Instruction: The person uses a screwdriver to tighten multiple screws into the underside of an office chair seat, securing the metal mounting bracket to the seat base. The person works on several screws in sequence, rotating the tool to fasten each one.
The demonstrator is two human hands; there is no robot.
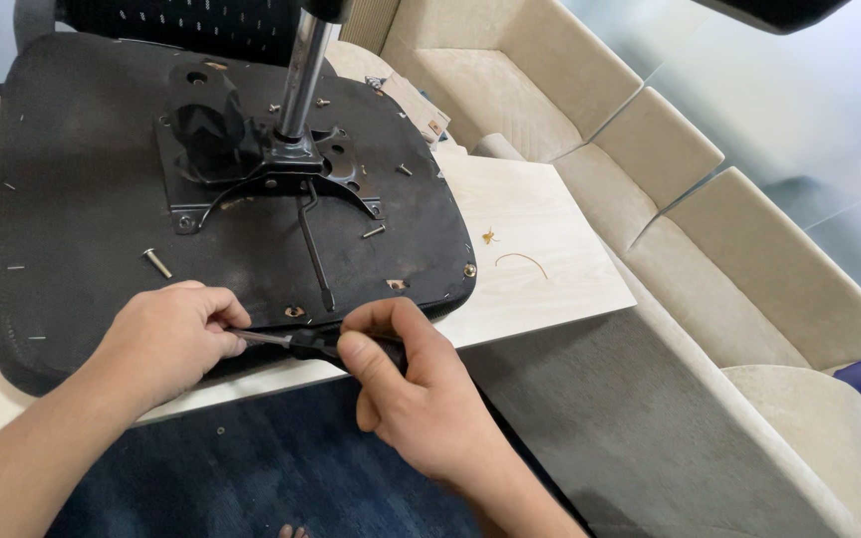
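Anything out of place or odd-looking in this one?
Yes. Loose screws lie scattered on the upturned office chair seat, which overhangs the table edge. Both the left hand and right hand grip one screwdriver.

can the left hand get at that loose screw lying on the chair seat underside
Probably yes: the loose screw lies bare on the seat underside, just beyond the left hand, with nothing between.

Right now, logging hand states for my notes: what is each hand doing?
Left hand: closed, fingers pinching the screwdriver shaft at the chair seat edge.
Right hand: closed around the screwdriver's handle.
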